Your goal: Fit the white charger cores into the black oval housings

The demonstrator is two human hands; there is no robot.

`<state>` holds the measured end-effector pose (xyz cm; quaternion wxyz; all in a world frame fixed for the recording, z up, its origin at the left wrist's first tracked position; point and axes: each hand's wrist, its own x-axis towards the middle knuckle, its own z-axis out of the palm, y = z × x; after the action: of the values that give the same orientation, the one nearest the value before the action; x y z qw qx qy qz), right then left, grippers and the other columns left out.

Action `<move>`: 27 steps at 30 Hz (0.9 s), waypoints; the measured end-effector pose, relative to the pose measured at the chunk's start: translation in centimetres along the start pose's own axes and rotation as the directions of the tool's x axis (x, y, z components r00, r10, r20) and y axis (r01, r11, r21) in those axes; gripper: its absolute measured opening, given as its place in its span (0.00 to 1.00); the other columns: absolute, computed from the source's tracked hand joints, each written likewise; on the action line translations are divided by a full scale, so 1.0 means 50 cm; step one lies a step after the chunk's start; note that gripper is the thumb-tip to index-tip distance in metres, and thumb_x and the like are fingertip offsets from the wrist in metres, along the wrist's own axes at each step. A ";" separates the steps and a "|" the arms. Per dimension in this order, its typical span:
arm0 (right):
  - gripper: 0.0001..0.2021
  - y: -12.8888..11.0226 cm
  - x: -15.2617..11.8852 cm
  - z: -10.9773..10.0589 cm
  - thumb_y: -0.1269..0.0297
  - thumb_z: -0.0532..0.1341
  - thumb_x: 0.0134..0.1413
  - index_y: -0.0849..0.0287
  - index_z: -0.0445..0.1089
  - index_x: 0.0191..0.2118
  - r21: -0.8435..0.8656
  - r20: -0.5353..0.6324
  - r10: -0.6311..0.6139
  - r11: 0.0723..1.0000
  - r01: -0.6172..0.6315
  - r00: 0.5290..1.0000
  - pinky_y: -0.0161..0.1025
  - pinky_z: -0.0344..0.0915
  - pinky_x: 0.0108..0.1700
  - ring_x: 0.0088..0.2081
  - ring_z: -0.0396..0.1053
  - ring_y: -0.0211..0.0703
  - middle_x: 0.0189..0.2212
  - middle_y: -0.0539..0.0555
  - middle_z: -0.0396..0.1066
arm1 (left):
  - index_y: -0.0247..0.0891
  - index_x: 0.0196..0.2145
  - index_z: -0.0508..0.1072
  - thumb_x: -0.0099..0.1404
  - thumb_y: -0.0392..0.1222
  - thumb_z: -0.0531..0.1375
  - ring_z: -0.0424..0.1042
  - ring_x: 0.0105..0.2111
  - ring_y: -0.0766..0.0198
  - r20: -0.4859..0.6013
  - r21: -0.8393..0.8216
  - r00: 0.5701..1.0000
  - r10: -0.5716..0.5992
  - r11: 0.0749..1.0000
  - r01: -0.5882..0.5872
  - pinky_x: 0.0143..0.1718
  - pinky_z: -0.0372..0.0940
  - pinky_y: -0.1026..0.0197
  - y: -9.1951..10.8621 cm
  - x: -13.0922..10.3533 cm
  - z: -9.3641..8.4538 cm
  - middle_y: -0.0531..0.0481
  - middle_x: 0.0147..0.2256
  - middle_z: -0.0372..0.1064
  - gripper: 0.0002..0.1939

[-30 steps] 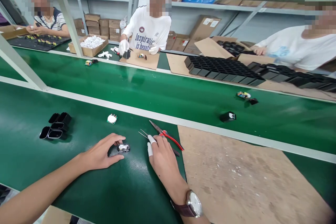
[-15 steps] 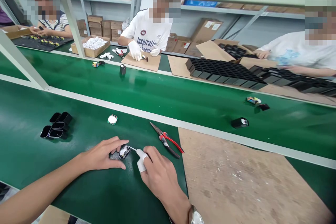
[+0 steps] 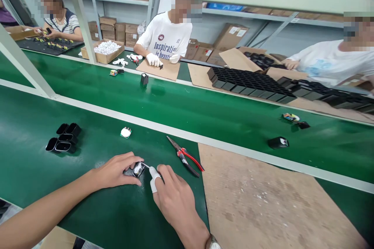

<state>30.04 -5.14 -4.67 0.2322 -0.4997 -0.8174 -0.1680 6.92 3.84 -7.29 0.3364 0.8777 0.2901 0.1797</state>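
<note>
My left hand [image 3: 124, 170] grips a small black housing [image 3: 139, 169] between thumb and fingers; white and dark parts show in its open top. With white covers on some fingertips, my right hand [image 3: 172, 190] is closed round a thin metal tool [image 3: 146, 165]. The tool's tip touches the upper right rim of the housing. Red-handled pliers [image 3: 187, 157] lie to the right of the hands. Beyond my left hand is a small board with a white top [image 3: 126, 132]. Several empty black housings [image 3: 64, 138] stand at the left.
A brown board [image 3: 263, 198] covers the right of the table. Past a pale rail [image 3: 122, 117], a green belt [image 3: 175, 99] carries small assemblies and black housings. Across it, people work near a box of white pieces [image 3: 106, 48] and rows of black housings [image 3: 251, 81].
Pieces on the belt have shifted to the right. My right hand has moved slightly left with the tool. Across the belt, a person's gloved hand has lowered.
</note>
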 end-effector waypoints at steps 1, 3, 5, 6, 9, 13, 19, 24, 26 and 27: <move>0.14 0.000 0.001 -0.001 0.83 0.54 0.50 0.54 0.61 0.27 0.003 0.002 0.002 1.000 -0.002 1.000 0.40 0.53 0.27 0.31 0.60 0.45 0.32 0.56 0.65 | 0.43 0.61 0.70 0.67 0.62 0.66 0.69 0.33 0.62 -0.002 -0.001 1.000 0.000 1.000 0.000 0.34 0.66 0.62 0.000 0.000 0.001 0.51 0.38 0.68 0.31; 0.13 0.001 0.001 -0.002 0.83 0.54 0.49 0.54 0.61 0.27 0.007 0.007 0.005 1.000 -0.005 1.000 0.40 0.53 0.27 0.31 0.60 0.45 0.32 0.56 0.65 | 0.42 0.60 0.70 0.67 0.62 0.67 0.70 0.34 0.62 -0.001 -0.005 1.000 -0.002 1.000 0.002 0.35 0.67 0.61 0.000 0.000 0.001 0.50 0.39 0.68 0.31; 0.13 0.002 0.001 -0.003 0.83 0.54 0.48 0.54 0.61 0.27 0.005 0.009 0.004 1.000 -0.004 1.000 0.41 0.54 0.28 0.31 0.61 0.45 0.32 0.55 0.65 | 0.42 0.60 0.70 0.67 0.62 0.67 0.71 0.35 0.61 0.008 -0.010 1.000 -0.007 1.000 0.007 0.35 0.67 0.61 0.002 0.000 0.000 0.49 0.39 0.68 0.31; 0.13 0.002 0.000 -0.003 0.83 0.54 0.48 0.54 0.61 0.27 0.003 0.010 0.003 1.000 -0.003 1.000 0.41 0.54 0.27 0.31 0.61 0.45 0.32 0.56 0.65 | 0.41 0.60 0.70 0.67 0.62 0.67 0.72 0.35 0.61 0.013 -0.013 1.000 -0.010 1.000 0.010 0.36 0.68 0.61 0.003 0.000 -0.001 0.49 0.40 0.69 0.32; 0.13 0.002 -0.001 -0.004 0.82 0.54 0.49 0.54 0.61 0.27 0.001 0.018 -0.003 1.000 0.003 1.000 0.41 0.54 0.27 0.31 0.60 0.45 0.32 0.56 0.65 | 0.41 0.61 0.70 0.67 0.61 0.67 0.73 0.37 0.60 0.018 -0.027 1.000 -0.012 1.000 0.013 0.38 0.69 0.61 0.005 0.002 -0.004 0.48 0.41 0.69 0.32; 0.14 0.000 -0.001 -0.006 0.83 0.54 0.51 0.54 0.60 0.27 0.010 0.020 0.007 1.000 -0.007 1.000 0.40 0.55 0.28 0.31 0.60 0.45 0.32 0.55 0.65 | 0.41 0.61 0.70 0.67 0.59 0.68 0.74 0.39 0.59 0.020 -0.046 1.000 -0.019 0.999 0.020 0.39 0.70 0.60 0.004 0.001 -0.004 0.47 0.43 0.70 0.32; 0.14 -0.001 0.004 -0.006 0.83 0.53 0.52 0.54 0.61 0.28 0.029 0.022 0.009 1.000 -0.009 1.000 0.41 0.55 0.28 0.31 0.60 0.45 0.32 0.55 0.65 | 0.43 0.62 0.71 0.66 0.56 0.70 0.74 0.40 0.59 -0.016 -0.086 1.000 0.009 0.996 -0.011 0.41 0.72 0.59 -0.004 -0.003 0.002 0.46 0.45 0.70 0.32; 0.13 0.005 0.005 -0.004 0.83 0.54 0.51 0.55 0.63 0.28 0.064 0.016 -0.017 0.998 0.016 1.000 0.41 0.57 0.28 0.32 0.62 0.44 0.33 0.56 0.67 | 0.45 0.66 0.68 0.68 0.49 0.69 0.74 0.49 0.54 -0.045 -0.123 0.997 0.060 0.990 -0.065 0.51 0.72 0.54 -0.003 -0.004 0.001 0.42 0.51 0.70 0.32; 0.13 0.007 0.004 -0.003 0.83 0.54 0.52 0.56 0.63 0.27 0.079 0.017 -0.022 0.997 0.020 1.000 0.41 0.57 0.28 0.32 0.63 0.44 0.34 0.56 0.67 | 0.45 0.68 0.66 0.69 0.45 0.68 0.73 0.53 0.53 -0.048 -0.121 0.997 0.066 0.990 -0.072 0.55 0.71 0.52 0.001 -0.005 -0.003 0.42 0.53 0.70 0.32; 0.13 0.008 0.004 -0.002 0.83 0.54 0.53 0.56 0.64 0.28 0.085 0.020 -0.024 0.996 0.022 1.000 0.41 0.57 0.28 0.32 0.63 0.43 0.34 0.56 0.67 | 0.46 0.68 0.64 0.69 0.42 0.67 0.72 0.53 0.53 -0.048 -0.119 0.997 0.064 0.990 -0.070 0.56 0.71 0.52 0.003 -0.005 -0.004 0.42 0.53 0.71 0.33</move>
<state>30.35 -4.88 -4.45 0.2427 -0.4816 -0.8319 -0.1307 6.68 3.70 -7.06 0.3761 0.8609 0.2564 0.2274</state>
